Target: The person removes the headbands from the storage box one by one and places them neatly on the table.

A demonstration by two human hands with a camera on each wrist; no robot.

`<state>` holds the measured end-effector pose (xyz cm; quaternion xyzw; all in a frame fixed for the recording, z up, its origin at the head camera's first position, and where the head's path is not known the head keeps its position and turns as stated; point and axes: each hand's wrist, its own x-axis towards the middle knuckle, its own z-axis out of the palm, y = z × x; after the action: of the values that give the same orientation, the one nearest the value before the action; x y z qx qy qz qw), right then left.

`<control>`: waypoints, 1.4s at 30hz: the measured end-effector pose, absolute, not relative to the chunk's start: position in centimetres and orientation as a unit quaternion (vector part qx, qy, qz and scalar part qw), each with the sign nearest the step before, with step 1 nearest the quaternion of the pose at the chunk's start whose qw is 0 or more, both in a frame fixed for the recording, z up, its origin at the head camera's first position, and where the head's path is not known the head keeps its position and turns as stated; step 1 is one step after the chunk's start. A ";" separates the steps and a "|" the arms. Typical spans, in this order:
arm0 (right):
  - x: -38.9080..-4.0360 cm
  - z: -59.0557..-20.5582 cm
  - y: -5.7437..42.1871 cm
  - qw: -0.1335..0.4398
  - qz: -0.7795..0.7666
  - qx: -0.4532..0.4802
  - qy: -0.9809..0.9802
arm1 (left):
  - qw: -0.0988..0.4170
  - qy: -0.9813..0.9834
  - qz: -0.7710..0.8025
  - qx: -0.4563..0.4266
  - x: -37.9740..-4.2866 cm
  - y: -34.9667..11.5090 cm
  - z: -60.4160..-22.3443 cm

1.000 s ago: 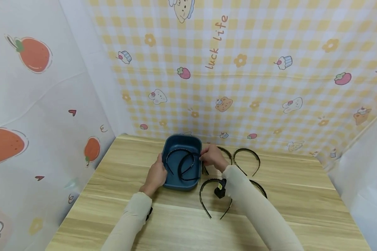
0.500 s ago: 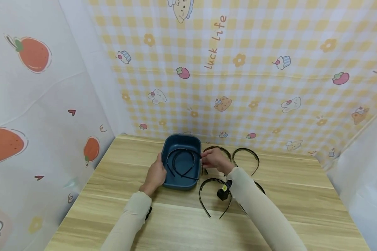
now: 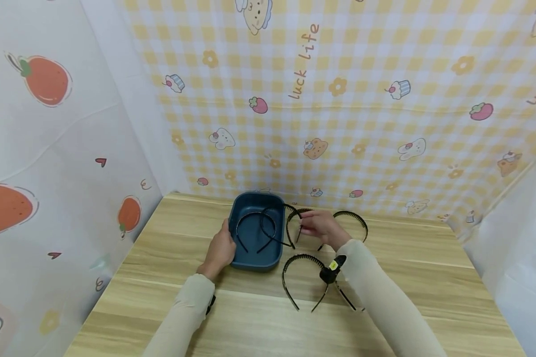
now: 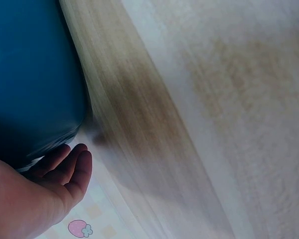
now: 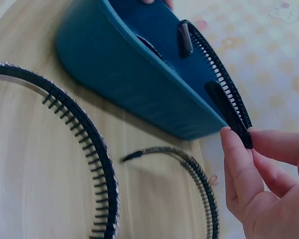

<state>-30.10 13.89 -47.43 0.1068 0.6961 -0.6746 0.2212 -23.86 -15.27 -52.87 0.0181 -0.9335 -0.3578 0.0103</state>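
My left hand (image 3: pixel 221 250) holds the left side of a blue plastic bin (image 3: pixel 254 264), and its fingertips show over the rim in the right wrist view. Inside the bin lies a thin black headband (image 3: pixel 256 213). Between thumb and fingertips, my right hand (image 3: pixel 323 228) pinches one end of a second black toothed headband (image 5: pixel 222 72). That headband tilts across the bin's right rim, its curve partly over the inside. Below the right hand, another headband (image 5: pixel 202 181) rests on the table beside the bin, partly hidden by the hand in the head view.
More toothed headbands lie on the wooden table (image 3: pixel 250 322): one at the back right (image 3: pixel 362 220), a front headband (image 3: pixel 286 272), and one partly under the right forearm (image 3: pixel 346 297). A yellow checked cloth (image 3: pixel 339 124) hangs behind the table, with a white printed sheet (image 3: pixel 71 148) at left.
My right hand has moved right, drawing the pinched headband from over the bin's inside to across its right rim. The left hand keeps its place on the bin.
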 end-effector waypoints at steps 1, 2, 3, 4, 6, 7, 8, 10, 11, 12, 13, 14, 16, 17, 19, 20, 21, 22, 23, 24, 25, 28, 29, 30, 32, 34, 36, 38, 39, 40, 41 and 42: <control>-30.1 -47.4 14.2 0.218 -0.678 0.110 0.693 | 0.008 -0.933 -0.359 0.020 -23.9 -15.3 -52.9; -30.1 -47.4 14.6 0.215 -0.683 0.114 0.689 | 0.007 -0.933 -0.360 0.021 -23.9 -15.3 -52.9; -30.1 -47.4 15.0 0.213 -0.687 0.117 0.685 | 0.007 -0.933 -0.360 0.020 -23.9 -15.4 -52.9; -30.2 -47.4 15.4 0.211 -0.691 0.120 0.681 | 0.007 -0.932 -0.362 0.021 -23.9 -15.4 -52.9; -30.2 -47.4 16.1 0.207 -0.696 0.125 0.676 | 0.006 -0.930 -0.366 0.022 -23.9 -15.4 -52.9; -30.3 -47.4 16.4 0.205 -0.699 0.128 0.673 | 0.008 -0.930 -0.366 0.020 -23.9 -15.4 -52.9; -30.3 -47.4 16.7 0.204 -0.700 0.130 0.672 | 0.010 -0.931 -0.365 0.019 -23.9 -15.4 -52.9; -30.3 -47.4 17.4 0.204 -0.701 0.130 0.671 | 0.012 -0.931 -0.365 0.018 -23.9 -15.4 -53.0; -30.3 -47.4 17.7 0.202 -0.700 0.131 0.673 | 0.014 -0.932 -0.362 0.016 -23.9 -15.4 -53.0; -30.3 -47.4 18.0 0.200 -0.699 0.134 0.673 | 0.015 -0.933 -0.360 0.014 -23.9 -15.4 -53.0; -30.3 -47.4 18.3 0.198 -0.697 0.137 0.675 | 0.016 -0.933 -0.359 0.013 -23.9 -15.4 -53.1; -30.3 -47.4 18.6 0.197 -0.696 0.139 0.676 | 0.016 -0.933 -0.358 0.013 -23.9 -15.4 -53.1; -30.2 -47.3 19.2 0.196 -0.690 0.147 0.681 | 0.015 -0.933 -0.358 0.013 -23.9 -15.4 -53.1; -30.2 -47.2 19.5 0.194 -0.687 0.155 0.683 | 0.015 -0.933 -0.359 0.012 -23.8 -15.4 -53.1; -30.1 -47.2 20.2 0.189 -0.687 0.165 0.682 | 0.015 -0.933 -0.360 0.012 -23.8 -15.4 -53.1; -30.1 -47.2 20.5 0.187 -0.689 0.168 0.680 | 0.015 -0.933 -0.360 0.012 -23.8 -15.4 -53.1; -30.1 -47.3 20.7 0.182 -0.692 0.171 0.678 | 0.015 -0.933 -0.360 0.012 -23.8 -15.5 -53.1; -30.1 -47.3 21.0 0.178 -0.696 0.173 0.674 | 0.016 -0.933 -0.360 0.011 -23.8 -15.5 -53.1; -30.0 -47.4 21.3 0.173 -0.701 0.170 0.671 | 0.016 -0.933 -0.360 0.012 -23.8 -15.5 -53.1; -30.0 -47.5 21.6 0.170 -0.705 0.167 0.668 | 0.017 -0.932 -0.361 0.012 -23.8 -15.5 -53.2; -30.0 -47.6 21.9 0.167 -0.708 0.166 0.666 | 0.017 -0.932 -0.361 0.012 -23.7 -15.5 -53.2; -30.0 -47.8 22.6 0.159 -0.714 0.159 0.663 | 0.017 -0.931 -0.365 0.014 -23.7 -15.5 -53.1; -29.9 -47.8 22.9 0.159 -0.713 0.157 0.664 | 0.018 -0.931 -0.365 0.014 -23.7 -15.5 -53.1; -29.9 -47.9 23.1 0.157 -0.710 0.156 0.668 | 0.018 -0.931 -0.365 0.015 -23.7 -15.5 -53.1; -29.8 -48.0 23.6 0.157 -0.707 0.155 0.672 | 0.018 -0.931 -0.363 0.014 -23.7 -15.5 -53.0; -29.7 -48.0 24.1 0.154 -0.705 0.156 0.674 | 0.019 -0.931 -0.364 0.014 -23.7 -15.5 -53.0; -29.5 -48.1 24.7 0.151 -0.707 0.158 0.672 | 0.021 -0.931 -0.363 0.012 -23.7 -15.4 -52.9; -29.4 -48.1 25.2 0.145 -0.710 0.165 0.669 | 0.023 -0.931 -0.364 0.012 -23.7 -15.4 -53.0; -29.4 -48.1 25.4 0.142 -0.712 0.168 0.666 | 0.024 -0.931 -0.364 0.010 -23.8 -15.4 -53.0; -29.3 -48.1 25.7 0.142 -0.715 0.170 0.664 | 0.024 -0.931 -0.364 0.010 -23.8 -15.4 -53.0; -29.2 -48.1 25.9 0.140 -0.717 0.174 0.661 | 0.025 -0.932 -0.362 0.009 -23.8 -15.4 -53.0; -29.2 -48.2 26.2 0.138 -0.719 0.174 0.658 | 0.024 -0.932 -0.362 0.010 -23.8 -15.4 -53.0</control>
<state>-29.17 26.20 -48.16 0.1743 0.6581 -0.7193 0.1383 -23.81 -15.35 -52.99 0.0100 -0.9316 -0.3625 0.0238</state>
